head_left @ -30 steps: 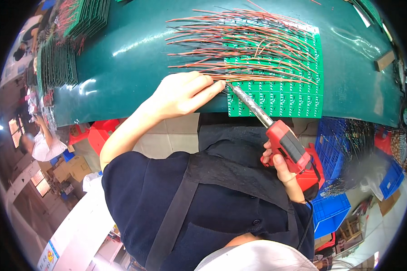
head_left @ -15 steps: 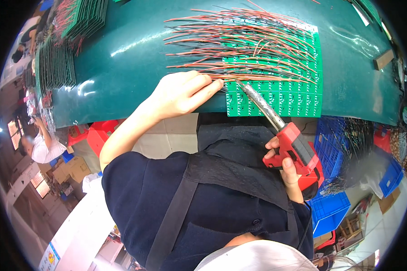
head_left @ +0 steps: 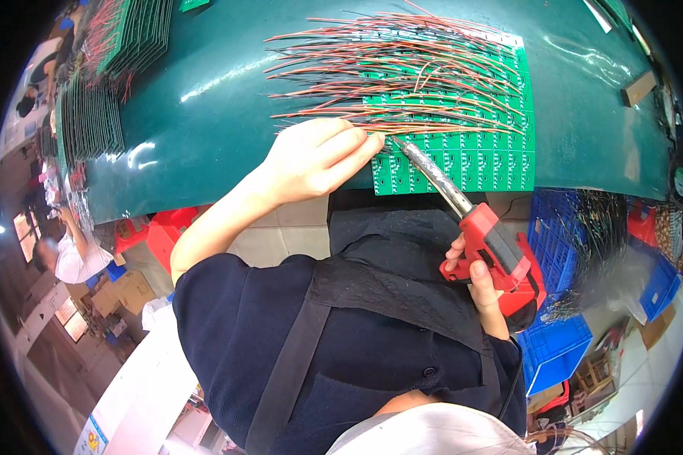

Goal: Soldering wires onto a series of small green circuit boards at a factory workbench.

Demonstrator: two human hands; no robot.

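A panel of green circuit boards (head_left: 474, 163) lies on the green table, with rows of red and black wires (head_left: 432, 98) across it, their loose ends reaching out to the left. My left hand (head_left: 322, 155) is pinched at the panel's left edge, on what looks like a thin wire; the fingers mostly hide it. In my right hand (head_left: 478, 284) is a red soldering gun (head_left: 501, 250), gripped by its handle. Its metal barrel points up and left, and the tip is at the boards, close beside my left fingertips.
Stacked green boards with wires (head_left: 140, 34) stand at the far left, above another upright stack (head_left: 91, 117). A small brown block (head_left: 639, 89) sits at the table's right. Blue crates (head_left: 558, 349) are below on the right. Another person (head_left: 80, 254) is off to the left.
My left hand has shifted slightly right, bringing its fingertips nearer the soldering tip. The tip stays at about the same place on the panel, while the whole view has moved a little.
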